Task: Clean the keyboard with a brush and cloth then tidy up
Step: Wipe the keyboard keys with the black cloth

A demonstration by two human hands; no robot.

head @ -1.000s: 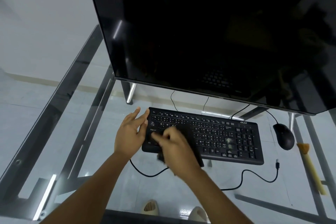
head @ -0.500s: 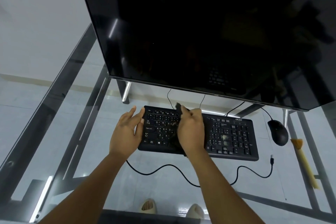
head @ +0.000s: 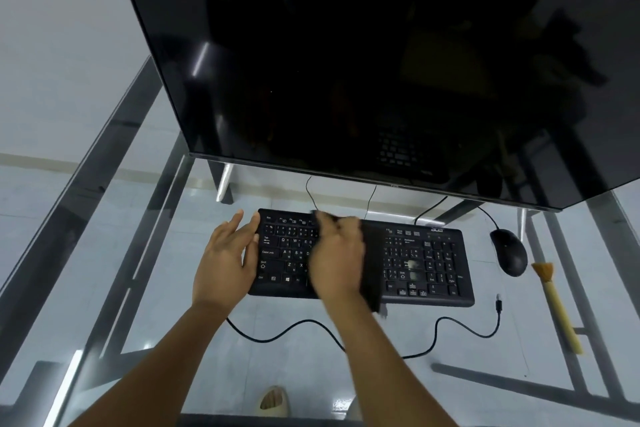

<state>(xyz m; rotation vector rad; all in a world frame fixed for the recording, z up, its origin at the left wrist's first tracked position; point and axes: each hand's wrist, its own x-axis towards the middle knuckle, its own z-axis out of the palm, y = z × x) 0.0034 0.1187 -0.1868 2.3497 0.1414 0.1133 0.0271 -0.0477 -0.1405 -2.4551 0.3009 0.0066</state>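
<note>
A black keyboard lies on the glass desk under the monitor. My left hand rests with straight fingers against the keyboard's left end. My right hand, blurred by motion, presses a dark cloth onto the middle keys; the cloth hangs over the keyboard's front edge. Whether the fingers curl round the cloth is unclear from the blur. A brush with a pale wooden handle and tan bristles lies on the desk at the right, apart from both hands.
A large dark monitor overhangs the keyboard's far edge. A black mouse sits between keyboard and brush. The keyboard's cable loops on the glass desk in front, its plug lying loose. Feet in sandals show below the glass.
My right hand with the cloth swept from the keyboard's front left up to its far edge and now sits over the middle keys. My left hand has stayed at the left end.
</note>
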